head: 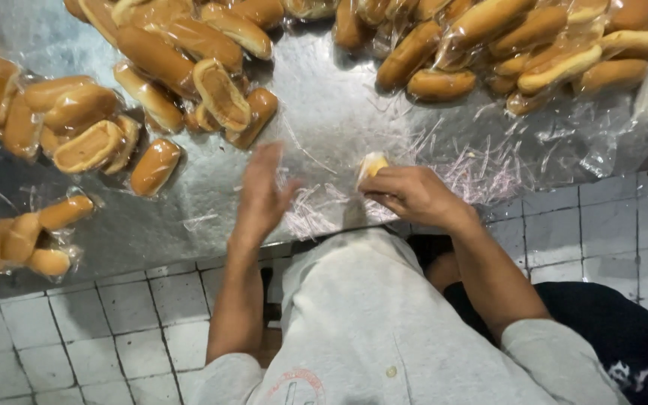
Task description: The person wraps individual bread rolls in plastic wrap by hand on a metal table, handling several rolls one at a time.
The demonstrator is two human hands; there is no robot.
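Gripping nothing, left hand (259, 196) blurred, fingers spread flat, palm down over steel table (189, 217) near its front edge, forearm stretched straight up from lap. Loose bread rolls (155, 166) lie left of it. Right hand (414, 195) clenched around small yellowish piece (373, 165), knuckles up, wrist bent inward. Bagged rolls (444, 52) heaped beyond.
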